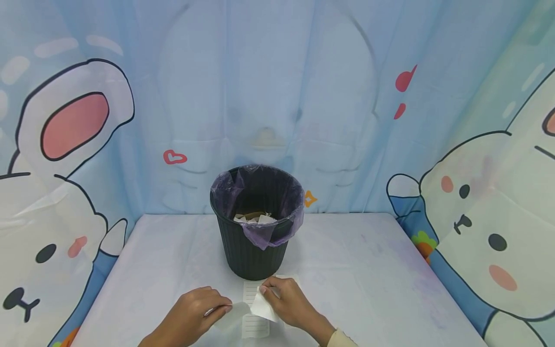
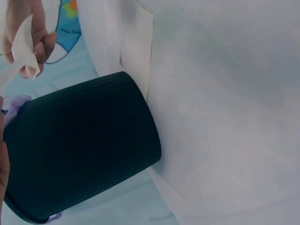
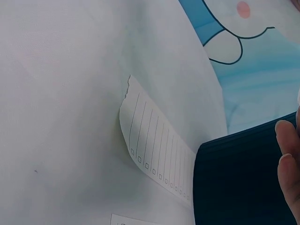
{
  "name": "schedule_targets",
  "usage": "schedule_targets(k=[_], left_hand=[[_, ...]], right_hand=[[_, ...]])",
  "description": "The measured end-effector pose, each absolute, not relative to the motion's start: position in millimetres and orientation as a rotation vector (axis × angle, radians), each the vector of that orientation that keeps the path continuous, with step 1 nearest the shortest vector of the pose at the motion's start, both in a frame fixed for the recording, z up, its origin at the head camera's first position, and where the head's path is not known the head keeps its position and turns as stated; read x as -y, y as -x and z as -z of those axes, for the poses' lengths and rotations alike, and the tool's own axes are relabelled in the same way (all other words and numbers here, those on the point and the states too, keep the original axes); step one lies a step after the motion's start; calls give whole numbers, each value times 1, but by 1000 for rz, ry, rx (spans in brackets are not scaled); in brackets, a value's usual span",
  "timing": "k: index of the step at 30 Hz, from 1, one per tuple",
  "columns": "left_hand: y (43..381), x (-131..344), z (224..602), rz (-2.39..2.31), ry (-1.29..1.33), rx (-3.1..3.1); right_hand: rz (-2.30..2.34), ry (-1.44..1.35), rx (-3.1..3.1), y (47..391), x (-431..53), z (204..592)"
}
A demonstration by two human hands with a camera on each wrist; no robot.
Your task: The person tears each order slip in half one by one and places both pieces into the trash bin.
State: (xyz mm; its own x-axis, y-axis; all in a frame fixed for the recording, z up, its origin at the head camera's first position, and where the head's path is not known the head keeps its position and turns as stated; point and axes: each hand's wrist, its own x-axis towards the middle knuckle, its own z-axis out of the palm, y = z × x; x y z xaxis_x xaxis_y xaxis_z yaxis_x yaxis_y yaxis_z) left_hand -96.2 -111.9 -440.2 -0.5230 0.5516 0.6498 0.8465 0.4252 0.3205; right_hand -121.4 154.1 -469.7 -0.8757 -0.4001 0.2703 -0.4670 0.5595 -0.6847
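In the head view my left hand (image 1: 195,311) pinches a thin white piece of paper (image 1: 234,315) between thumb and fingers. Just to its right, my right hand (image 1: 289,302) pinches white paper (image 1: 263,307) too; whether the two pieces are joined I cannot tell. The left wrist view shows the right hand (image 2: 28,35) with a bent strip of paper (image 2: 23,49) reaching toward the left fingers at the frame's edge. Below the hands lie lined paper pieces (image 1: 256,326). One lined piece (image 3: 152,145), with small boxes and a ragged end, curls up off the table.
A dark trash can (image 1: 253,255) stands just beyond the hands, lined with a purple plastic bag (image 1: 269,236). Scraps of paper (image 1: 260,220) lie inside. The white table (image 1: 347,289) meets a blue cartoon curtain (image 1: 269,96) at the back and sides.
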Motion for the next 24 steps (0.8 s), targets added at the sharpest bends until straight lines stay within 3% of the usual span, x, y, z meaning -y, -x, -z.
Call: schedule_targets(k=[24], left_hand=[[97, 112, 443, 886, 1202, 2171]], right_hand=[[-1230, -734, 2679, 120, -156, 473]])
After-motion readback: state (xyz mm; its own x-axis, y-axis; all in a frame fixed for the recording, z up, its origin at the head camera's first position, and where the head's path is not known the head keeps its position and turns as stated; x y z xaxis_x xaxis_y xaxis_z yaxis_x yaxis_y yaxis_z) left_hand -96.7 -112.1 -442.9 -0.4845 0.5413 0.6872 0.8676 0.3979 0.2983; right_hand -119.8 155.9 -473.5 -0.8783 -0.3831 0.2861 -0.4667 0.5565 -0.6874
